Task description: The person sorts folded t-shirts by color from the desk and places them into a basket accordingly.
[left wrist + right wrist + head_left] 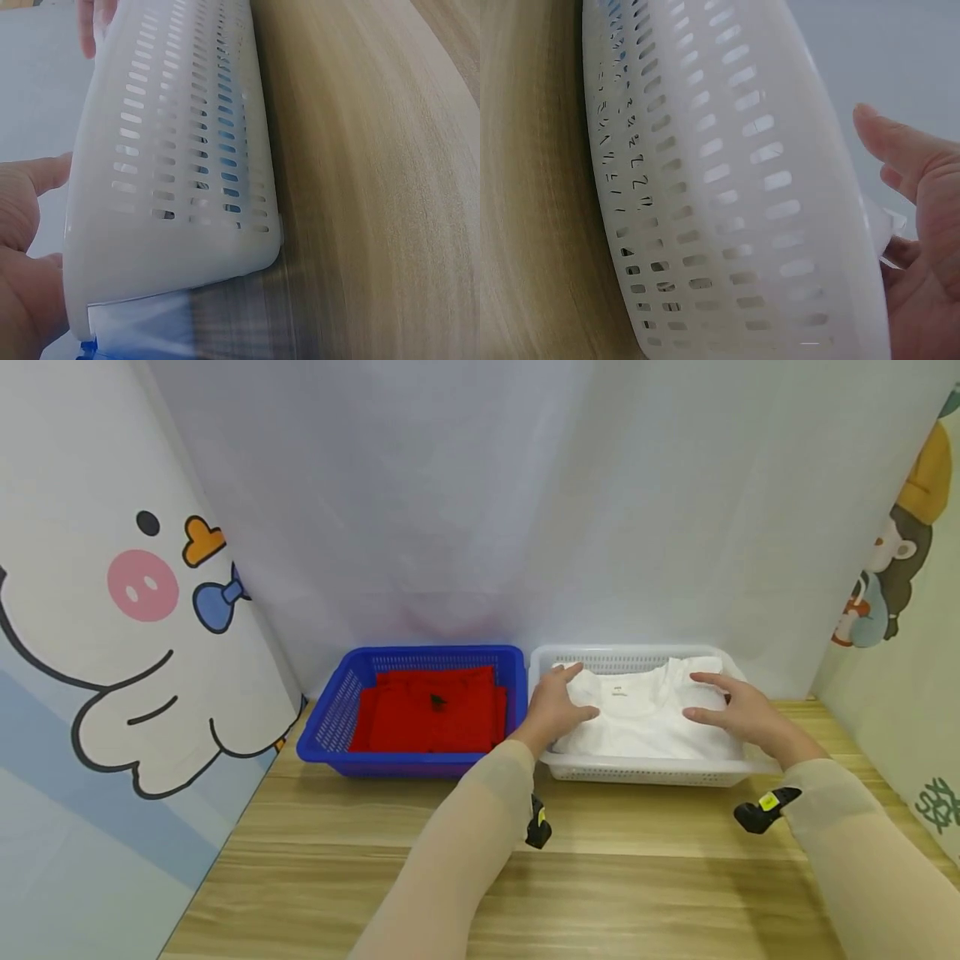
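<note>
A folded white T-shirt (pixel 626 718) with its neckline and label showing lies in the white plastic basket (pixel 652 768). My left hand (pixel 557 703) is over the basket's left end, thumb and fingers spread apart at the shirt's left side. On the opposite side my right hand (pixel 742 714) reaches over the shirt's right part, its thumb and index finger stretched toward the middle. In the right wrist view, the right thumb (pixel 900 142) stands straight beyond the basket rim, and some fingers are partly hidden. The left wrist view shows the left thumb (pixel 49 172) extended behind the rim.
A blue basket (pixel 420 768) stands close to the left of the white one, holding folded red cloth (pixel 431 710) with a small dark mark. Both are on a wood-grain table (pixel 600 893), before a pale curtain (pixel 465 510). Cartoon-printed panels flank the table.
</note>
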The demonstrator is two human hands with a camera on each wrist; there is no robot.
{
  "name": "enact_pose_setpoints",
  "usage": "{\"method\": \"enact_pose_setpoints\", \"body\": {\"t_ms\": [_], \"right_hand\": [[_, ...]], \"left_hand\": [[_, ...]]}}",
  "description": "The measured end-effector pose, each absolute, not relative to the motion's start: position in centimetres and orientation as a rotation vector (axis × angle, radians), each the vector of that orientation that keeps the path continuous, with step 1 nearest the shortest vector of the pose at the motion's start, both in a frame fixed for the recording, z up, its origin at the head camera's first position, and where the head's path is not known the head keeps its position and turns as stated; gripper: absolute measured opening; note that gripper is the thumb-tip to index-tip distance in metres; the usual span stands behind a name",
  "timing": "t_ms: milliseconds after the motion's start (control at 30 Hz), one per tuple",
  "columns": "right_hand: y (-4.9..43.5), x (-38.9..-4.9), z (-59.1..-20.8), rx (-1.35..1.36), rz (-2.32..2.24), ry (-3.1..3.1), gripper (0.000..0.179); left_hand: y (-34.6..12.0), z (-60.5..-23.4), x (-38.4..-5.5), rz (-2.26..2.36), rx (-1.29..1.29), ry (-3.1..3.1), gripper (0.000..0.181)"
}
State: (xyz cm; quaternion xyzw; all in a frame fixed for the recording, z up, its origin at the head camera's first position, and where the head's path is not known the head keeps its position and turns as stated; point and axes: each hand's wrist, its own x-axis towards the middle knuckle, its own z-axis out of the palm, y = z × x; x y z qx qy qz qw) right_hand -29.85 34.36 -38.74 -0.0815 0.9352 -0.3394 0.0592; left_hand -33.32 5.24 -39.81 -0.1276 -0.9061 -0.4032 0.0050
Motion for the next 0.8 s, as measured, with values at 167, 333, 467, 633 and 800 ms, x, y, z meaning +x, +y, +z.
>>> {"method": "enact_pose_setpoints", "body": {"t_ms": [167, 333, 467, 633, 800], "right_hand": [[34.3, -29.9, -38.5, -0.276, -1.03, 2.881, 0.085], [34.2, -29.6, -38.0, -0.283, -0.987, 2.973, 0.082], [34.0, -28.8, -37.2, -0.338, -0.95, 3.04, 0.087], [34.3, -27.4, -36.6, -0.423, -0.89, 3.12, 0.091], [35.6, -25.5, -35.9, -0.474, -0.767, 3.254, 0.095]], "left_hand": [[5.0, -39.7, -33.0, -1.178, -0.49, -2.835, 0.083], [4.3, -39.4, -32.5, -1.079, -0.561, -2.837, 0.09], [2.8, -38.3, -31.8, -0.994, -0.636, -2.828, 0.092], [-0.8, -36.4, -30.4, -0.881, -0.745, -2.8, 0.093], [-5.9, -35.2, -28.8, -0.667, -0.734, -2.761, 0.097]]}}
